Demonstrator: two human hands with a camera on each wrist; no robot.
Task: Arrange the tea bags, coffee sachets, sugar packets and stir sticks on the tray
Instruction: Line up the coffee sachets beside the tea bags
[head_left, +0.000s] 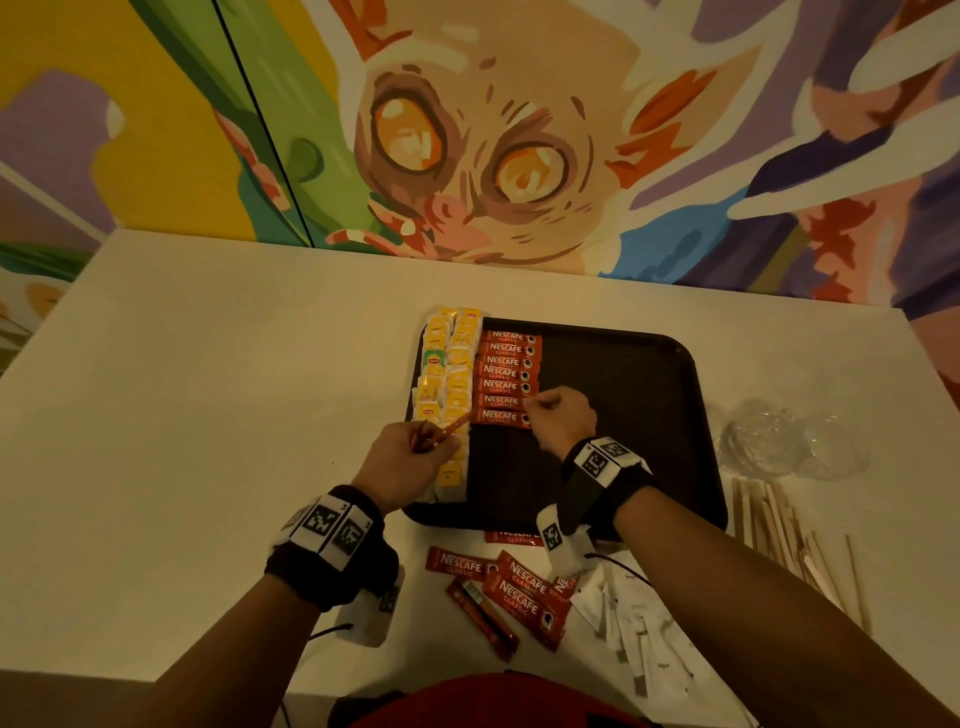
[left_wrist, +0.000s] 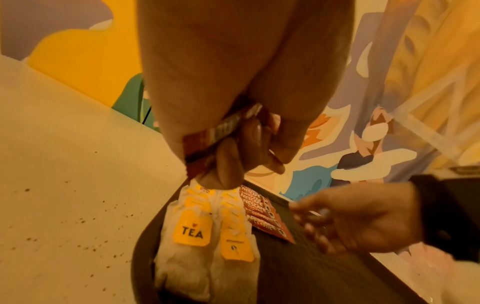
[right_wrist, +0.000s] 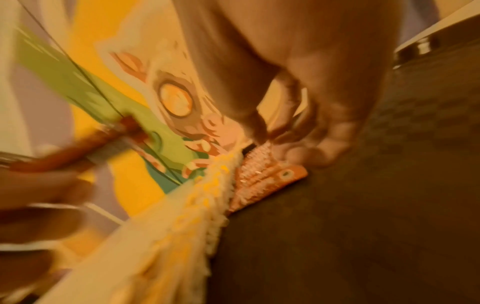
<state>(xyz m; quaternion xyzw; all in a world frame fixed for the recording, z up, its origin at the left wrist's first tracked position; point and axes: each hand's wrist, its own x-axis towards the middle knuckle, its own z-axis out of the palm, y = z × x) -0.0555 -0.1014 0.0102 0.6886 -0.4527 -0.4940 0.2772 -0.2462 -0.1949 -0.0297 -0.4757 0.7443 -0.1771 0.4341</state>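
A black tray (head_left: 623, 374) lies mid-table. Two columns of yellow-tagged tea bags (head_left: 448, 374) fill its left side, and a column of red coffee sachets (head_left: 506, 375) lies beside them. My left hand (head_left: 415, 452) hovers over the near tea bags (left_wrist: 192, 230) and grips a few coffee sachets (left_wrist: 223, 127) in curled fingers. My right hand (head_left: 558, 418) is over the tray, its fingertips pinching the right end of a lower sachet (right_wrist: 259, 176) in the column. The right wrist view is blurred.
Loose coffee sachets (head_left: 519, 592) lie on the white table before the tray, one half under its front rim. White sugar packets (head_left: 639, 623) lie to their right. Wooden stir sticks (head_left: 779, 525) and clear plastic wrap (head_left: 779, 441) lie right of the tray. A painted wall stands behind.
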